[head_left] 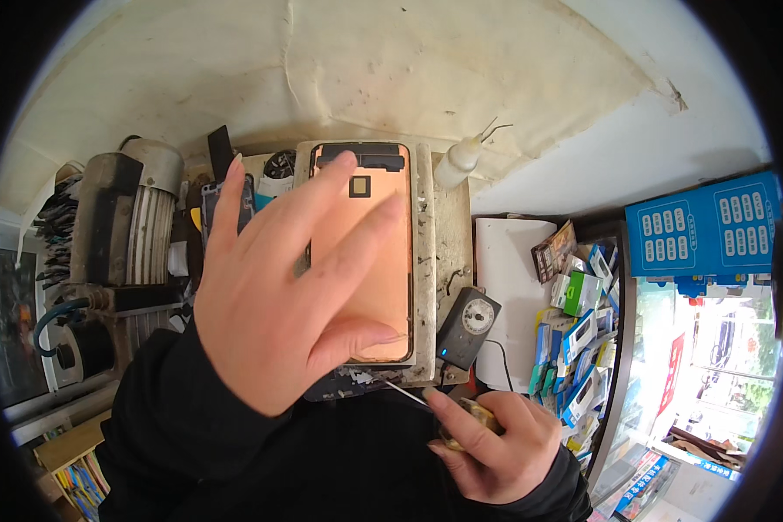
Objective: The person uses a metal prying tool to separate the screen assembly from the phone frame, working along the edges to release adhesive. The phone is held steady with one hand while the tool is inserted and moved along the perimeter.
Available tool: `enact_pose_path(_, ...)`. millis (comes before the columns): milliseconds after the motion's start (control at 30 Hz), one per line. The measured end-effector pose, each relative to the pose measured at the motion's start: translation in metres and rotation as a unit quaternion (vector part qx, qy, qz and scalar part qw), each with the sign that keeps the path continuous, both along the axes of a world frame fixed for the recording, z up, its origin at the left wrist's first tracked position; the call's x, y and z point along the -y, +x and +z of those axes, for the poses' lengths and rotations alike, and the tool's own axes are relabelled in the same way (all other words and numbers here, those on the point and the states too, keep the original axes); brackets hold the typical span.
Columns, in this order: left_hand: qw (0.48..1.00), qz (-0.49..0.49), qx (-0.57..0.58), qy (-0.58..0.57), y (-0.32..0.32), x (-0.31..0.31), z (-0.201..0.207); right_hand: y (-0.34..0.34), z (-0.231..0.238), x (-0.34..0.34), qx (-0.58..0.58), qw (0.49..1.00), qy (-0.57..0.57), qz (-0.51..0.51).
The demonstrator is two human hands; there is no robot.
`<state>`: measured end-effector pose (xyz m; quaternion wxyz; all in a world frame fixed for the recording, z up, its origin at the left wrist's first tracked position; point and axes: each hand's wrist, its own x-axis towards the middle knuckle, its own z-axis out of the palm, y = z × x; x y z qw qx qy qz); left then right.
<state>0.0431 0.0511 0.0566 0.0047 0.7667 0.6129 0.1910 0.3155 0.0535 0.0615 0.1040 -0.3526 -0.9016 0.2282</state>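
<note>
A phone display panel [378,261] lies copper-coloured back up on a worn, pale metal plate [423,304]. It has a black frame, a black strip at its far end and a small dark square below that. Above the panel my left hand [274,278] is spread, covering much of its left side; whether the fingertips touch it, I cannot tell. Nearer to me, at the lower right, my right hand [509,444] is closed around a hand tool with a thin metal shaft [404,394] and a brownish-yellow handle. The shaft points left toward the panel's near edge; its tip type is unclear.
Right of the plate sit a black box with a dial [468,326] and a white squeeze bottle [458,163] with a bent nozzle. Small packaged boxes [578,348] pile up further right. A cylindrical machine [117,217] and a dark phone part [244,204] stand left.
</note>
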Motion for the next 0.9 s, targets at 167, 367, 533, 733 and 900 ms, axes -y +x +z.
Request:
enact_pose_path(167,0.948,-0.188,0.258,-0.008,0.013,0.039,0.013,0.008,0.004,-0.004,-0.075,0.993,0.031,0.091)
enact_pose_path(367,0.891,-0.193,0.332,-0.243,0.014,0.096,-0.027,0.001,0.017,-0.003,-0.004,0.967,0.051,0.25)
enact_pose_path(533,0.72,-0.235,0.554,-0.347,0.001,0.122,-0.05,-0.012,0.023,0.006,-0.031,0.956,0.047,0.289)
enact_pose_path(733,0.691,-0.219,0.58,-0.37,-0.011,0.144,-0.053,-0.003,0.03,0.007,-0.016,0.949,-0.001,0.316)
enact_pose_path(900,0.909,-0.031,0.383,-0.162,-0.04,0.144,-0.063,0.019,0.039,-0.01,0.015,0.986,-0.014,0.166)
